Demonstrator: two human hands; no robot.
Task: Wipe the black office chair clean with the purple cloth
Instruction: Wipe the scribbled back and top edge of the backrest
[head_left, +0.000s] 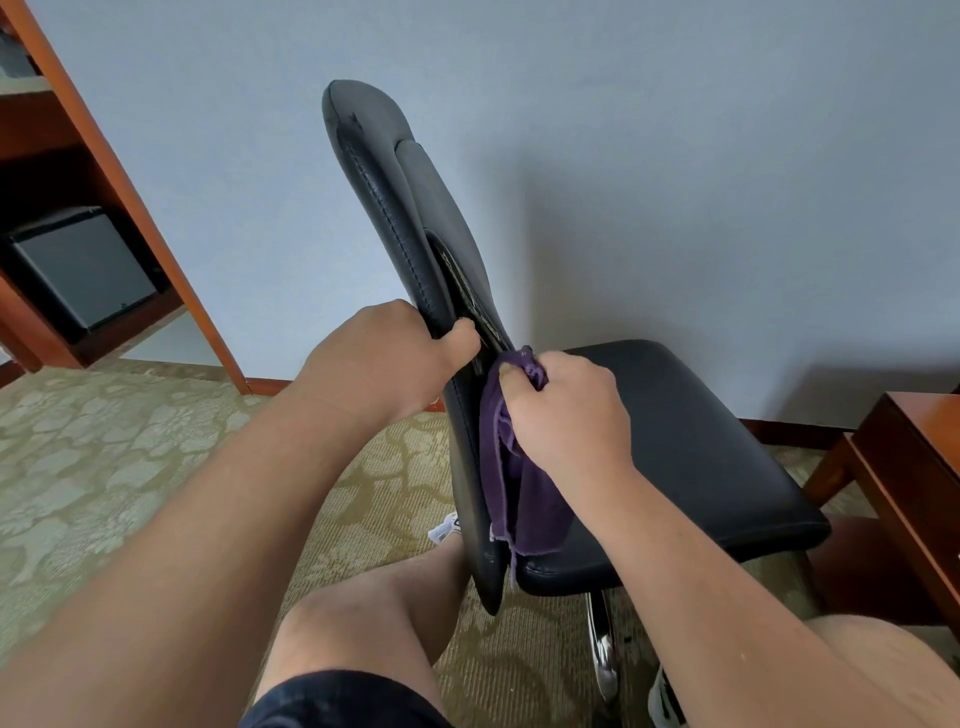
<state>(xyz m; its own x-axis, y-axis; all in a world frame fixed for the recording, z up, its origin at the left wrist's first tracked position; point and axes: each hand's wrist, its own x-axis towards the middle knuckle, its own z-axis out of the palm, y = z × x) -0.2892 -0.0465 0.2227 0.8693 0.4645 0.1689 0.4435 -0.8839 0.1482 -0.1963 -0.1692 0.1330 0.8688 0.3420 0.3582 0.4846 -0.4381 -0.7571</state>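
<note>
Black office chair standing side-on near the wall, purple cloth hanging against its lower backrest, right hand gripping the bunched cloth, left hand clasping the backrest's edge, wooden table crowding the seat's right, carpet lying open on the left

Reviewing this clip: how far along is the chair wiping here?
Done: cannot tell; no surface shows wipe marks. In hand: the left hand grips the backrest edge, steadying it, while the right hand presses the bunched purple cloth against the backrest's lower front. Left, seemingly: the upper backrest, the seat and the chrome column.
</note>
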